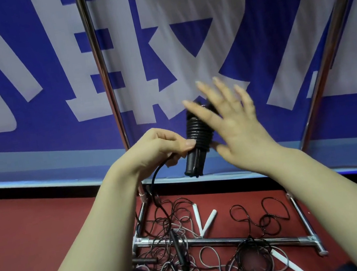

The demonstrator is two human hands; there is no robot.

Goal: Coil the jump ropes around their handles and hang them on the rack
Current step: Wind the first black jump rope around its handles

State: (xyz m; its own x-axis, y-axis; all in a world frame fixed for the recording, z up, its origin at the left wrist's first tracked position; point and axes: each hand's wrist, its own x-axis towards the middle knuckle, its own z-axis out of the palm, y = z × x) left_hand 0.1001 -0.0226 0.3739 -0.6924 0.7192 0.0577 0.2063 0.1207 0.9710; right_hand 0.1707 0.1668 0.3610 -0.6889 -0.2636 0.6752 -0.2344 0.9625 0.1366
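Right, up close the left hand (pixel 158 148) has its fingers curled round a pair of black handles (pixel 193 163), thumb pinned against the bottom turn of the black rope (pixel 197 132) wound tightly round them. The bundle is up in the air between the two hands, tilted, handle ends pointing down and left. The right hand (pixel 235 123) is wide open, fingers straight and fanned, just beside the coil and covering its right edge; whether it touches, I can't tell. A loose tail (pixel 156 184) drops from under the left hand to the red floor (pixel 46 230), into a tangle of ropes (pixel 177 231), black and grey, with white handles (pixel 208 221) among them. That tangle sprawls over the rack's chrome base bar (pixel 234 241). Chrome poles (pixel 102 77) rise on either side, and behind them hangs a blue banner (pixel 30 142) with big white characters.
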